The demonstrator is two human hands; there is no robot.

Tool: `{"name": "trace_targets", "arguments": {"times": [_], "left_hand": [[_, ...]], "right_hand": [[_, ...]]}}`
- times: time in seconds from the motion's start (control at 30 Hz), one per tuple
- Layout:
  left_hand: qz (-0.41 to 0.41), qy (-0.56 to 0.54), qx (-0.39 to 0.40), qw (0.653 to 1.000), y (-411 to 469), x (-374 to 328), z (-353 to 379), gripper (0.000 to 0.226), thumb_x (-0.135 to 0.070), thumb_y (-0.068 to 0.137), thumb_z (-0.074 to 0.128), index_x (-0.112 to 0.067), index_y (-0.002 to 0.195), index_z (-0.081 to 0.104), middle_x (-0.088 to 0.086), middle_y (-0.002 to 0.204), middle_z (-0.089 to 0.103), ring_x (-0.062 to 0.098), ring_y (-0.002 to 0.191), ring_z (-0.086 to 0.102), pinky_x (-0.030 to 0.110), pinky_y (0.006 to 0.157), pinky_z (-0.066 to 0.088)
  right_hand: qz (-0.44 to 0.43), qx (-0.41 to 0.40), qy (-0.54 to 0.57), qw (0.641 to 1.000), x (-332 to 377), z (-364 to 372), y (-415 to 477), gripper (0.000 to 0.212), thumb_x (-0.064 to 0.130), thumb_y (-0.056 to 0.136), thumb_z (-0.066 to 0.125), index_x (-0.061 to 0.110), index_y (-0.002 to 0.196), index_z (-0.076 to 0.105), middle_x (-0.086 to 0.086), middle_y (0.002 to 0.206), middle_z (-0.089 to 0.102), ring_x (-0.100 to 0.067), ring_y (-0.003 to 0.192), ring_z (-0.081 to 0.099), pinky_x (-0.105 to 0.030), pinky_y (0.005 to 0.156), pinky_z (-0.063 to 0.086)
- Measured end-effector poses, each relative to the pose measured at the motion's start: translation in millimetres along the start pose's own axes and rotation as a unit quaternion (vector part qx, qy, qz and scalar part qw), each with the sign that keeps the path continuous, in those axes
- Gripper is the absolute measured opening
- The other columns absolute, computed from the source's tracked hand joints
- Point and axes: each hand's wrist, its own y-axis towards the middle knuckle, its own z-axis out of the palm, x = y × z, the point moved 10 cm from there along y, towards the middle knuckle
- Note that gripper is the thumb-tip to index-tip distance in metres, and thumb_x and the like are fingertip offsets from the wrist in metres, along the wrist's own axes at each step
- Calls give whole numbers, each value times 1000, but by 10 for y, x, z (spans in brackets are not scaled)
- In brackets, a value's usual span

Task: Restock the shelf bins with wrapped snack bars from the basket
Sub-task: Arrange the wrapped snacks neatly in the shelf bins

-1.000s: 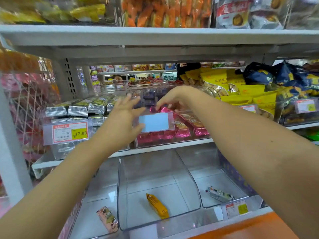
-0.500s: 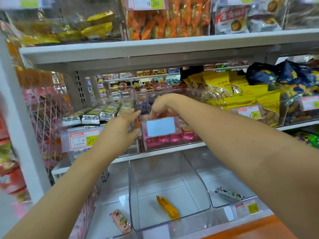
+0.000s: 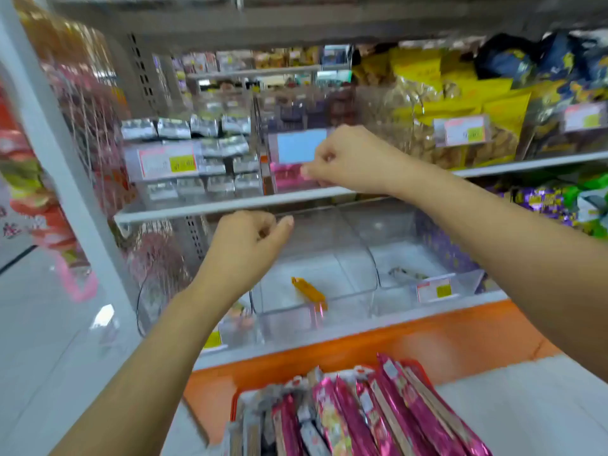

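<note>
Pink wrapped snack bars [image 3: 365, 413] lie piled in a red-rimmed basket [image 3: 235, 401] at the bottom of the head view. On the middle shelf, a clear bin [image 3: 268, 179] with a blue label [image 3: 301, 146] holds more pink bars [image 3: 288, 177]. My right hand [image 3: 345, 159] hovers at that bin's front with its fingers curled and nothing visible in them. Lower down and to the left, my left hand [image 3: 245, 248] hangs in front of the shelf edge, loosely curled and empty. The whole frame is motion-blurred.
Silver packs [image 3: 204, 126] fill the bin to the left, and yellow bags [image 3: 460, 103] sit to the right. On the bottom shelf a clear bin [image 3: 348, 306] holds one orange bar [image 3: 309, 291]. An orange shelf base [image 3: 362, 350] runs below it.
The view has tilted down, so the basket of pink bars now shows. Both hands have pulled back out of the pink-bar bin, and the left hand has dropped below the shelf edge.
</note>
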Motion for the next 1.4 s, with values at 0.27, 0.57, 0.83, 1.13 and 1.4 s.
{"name": "trace_targets", "arguments": {"times": [0.27, 0.57, 0.83, 1.13, 1.4], "left_hand": [[-186, 28, 343, 920, -1396, 1024, 1442, 18, -31, 89, 63, -19, 77, 57, -1, 78, 56, 14, 74, 51, 23, 66, 36], [-281, 81, 463, 837, -2544, 1200, 2278, 20, -24, 94, 54, -7, 105, 52, 3, 73, 46, 12, 59, 45, 24, 51, 37], [-394, 170, 306, 850, -2684, 1522, 2269, 49, -30, 91, 56, 7, 122, 50, 17, 122, 57, 28, 116, 53, 30, 92, 49], [-481, 39, 319, 816, -2768, 1740, 2199, 31, -14, 77, 74, -12, 61, 48, 2, 63, 54, 12, 53, 52, 21, 48, 45], [-551, -390, 221, 704, -2564, 1594, 2236, 39, -5, 82, 65, 2, 118, 55, 13, 95, 68, 25, 89, 66, 37, 80, 55]], "right_hand": [[77, 315, -33, 945, -427, 1685, -1638, 20, 28, 89, 61, 12, 93, 51, -6, 92, 55, -20, 80, 52, -31, 66, 40], [296, 339, 34, 892, -1031, 2885, -3104, 70, 38, 87, 66, 10, 142, 32, -14, 147, 35, -30, 128, 44, -36, 100, 44], [153, 226, -7, 962, -456, 3082, -3171, 41, 39, 98, 46, 12, 123, 63, -6, 155, 28, -26, 146, 12, -32, 116, -5], [212, 262, 84, 938, -327, 3324, -3093, 52, 45, 96, 50, 7, 133, 48, -7, 132, 46, -22, 124, 43, -30, 104, 39], [375, 241, 318, 837, -579, 3451, -3117, 40, 17, 90, 65, 14, 121, 41, 3, 88, 57, -10, 74, 57, -17, 55, 43]]}}
